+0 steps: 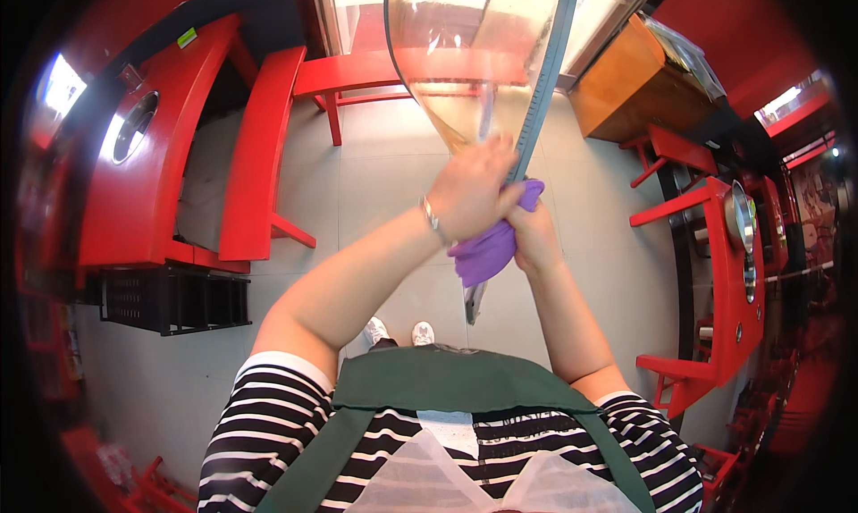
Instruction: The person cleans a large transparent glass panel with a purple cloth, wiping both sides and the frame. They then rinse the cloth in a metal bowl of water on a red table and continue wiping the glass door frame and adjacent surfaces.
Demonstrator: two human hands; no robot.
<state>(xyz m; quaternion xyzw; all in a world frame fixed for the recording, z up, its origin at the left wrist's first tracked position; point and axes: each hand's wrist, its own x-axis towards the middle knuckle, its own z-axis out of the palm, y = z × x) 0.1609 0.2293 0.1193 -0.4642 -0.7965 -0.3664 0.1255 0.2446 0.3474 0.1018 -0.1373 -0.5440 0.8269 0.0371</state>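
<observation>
A clear plastic sheet, probably a door curtain, hangs before me, with a grey edge strip down its right side. My right hand is closed round a purple cloth at the lower part of that strip. Over the sheet's narrowed lower part lies my left hand, blurred, its thumb by the right hand and a bracelet on its wrist. Whether it grips the sheet is hidden. Below the cloth a greyish end piece sticks out, perhaps of the sheet.
Red tables and a red bench stand at left, above a black crate. Another red bench crosses behind the sheet by the bright doorway. At right are a wooden cabinet and a red table.
</observation>
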